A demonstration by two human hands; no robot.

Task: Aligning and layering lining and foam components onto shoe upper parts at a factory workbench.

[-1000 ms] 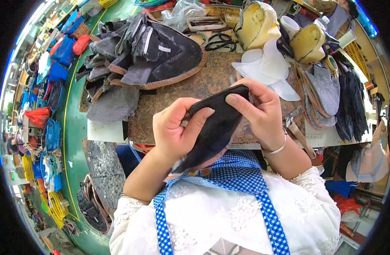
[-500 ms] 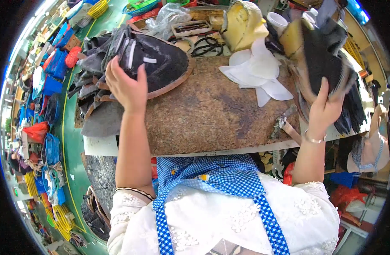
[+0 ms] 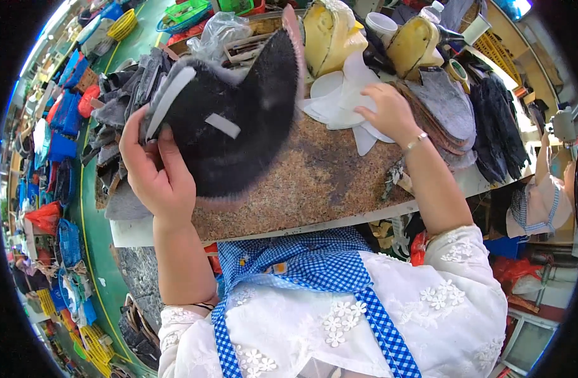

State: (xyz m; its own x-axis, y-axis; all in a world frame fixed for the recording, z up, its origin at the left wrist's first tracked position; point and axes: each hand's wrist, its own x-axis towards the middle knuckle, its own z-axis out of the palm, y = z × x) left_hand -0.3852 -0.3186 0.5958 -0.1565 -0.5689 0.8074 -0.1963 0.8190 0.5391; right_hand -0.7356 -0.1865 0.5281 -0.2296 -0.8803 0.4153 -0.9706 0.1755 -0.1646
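My left hand [image 3: 160, 164] pinches the left edge of a black, fleecy shoe upper [image 3: 251, 113]. The upper is lifted and tilted above the bench, with two pale strips on its dark inner face and a pinkish edge at the far tip. My right hand [image 3: 390, 113] hovers at the right side of a fanned pile of thin white cut pieces [image 3: 342, 94]. Its thumb and fingers are apart, with nothing seen in them; whether the fingertips touch the pile I cannot tell.
A worn brown board [image 3: 339, 170] covers the bench. Grey layered pieces [image 3: 443, 104] are stacked at the right beside black strips [image 3: 500, 132]; more grey pieces [image 3: 112, 101] lie left. Yellow blocks [image 3: 333, 38], a white cup [image 3: 382, 25] and a clear plastic bag [image 3: 219, 34] stand behind.
My right hand has left the stack at the right and moved left to the white pieces. The left hand has raised the black upper and turned its inner face toward me.
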